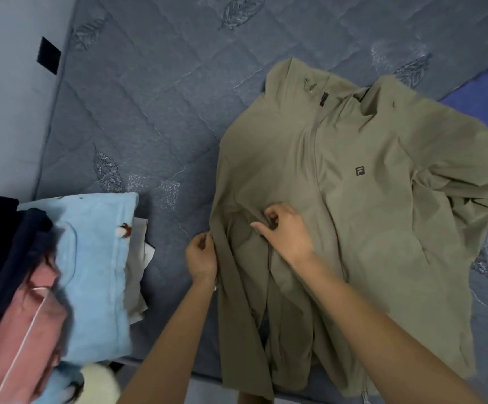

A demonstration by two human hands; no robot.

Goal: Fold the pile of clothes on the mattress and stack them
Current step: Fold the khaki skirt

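**Olive jacket laid flat on mattress, both hands at its left edge**

Item 1. Olive zip jacket [368,205]: lies front-up on the quilted grey-blue mattress [149,112], right of centre, with its collar towards the far side and its hem at the near edge. The zip [317,158] is closed down the middle. A small dark square logo [360,171] sits on the chest. The cloth is bunched and creased on the right side. On the left side a long strip of the same cloth is folded in over the front.

Item 2. Left hand [200,253]: at the jacket's left edge, fingers curled, pinching the folded edge.

Item 3. Right hand [286,231]: on the jacket front just beside the left hand, fingers curled, pinching a small fold of cloth.

Item 4. Stack at near left, apart from the jacket:
- A folded light blue garment [97,258] with small prints lies on top.
- A pale garment [140,258] shows beneath its right edge.
- A navy garment [6,252] and a pink garment [18,330] lie blurred at the far left.

Item 5. Blue cloth [476,91]: at the far right, partly under the jacket's shoulder.

Item 6. Pale wall [6,112]: along the mattress's left side, bearing a dark rectangular patch [48,55].
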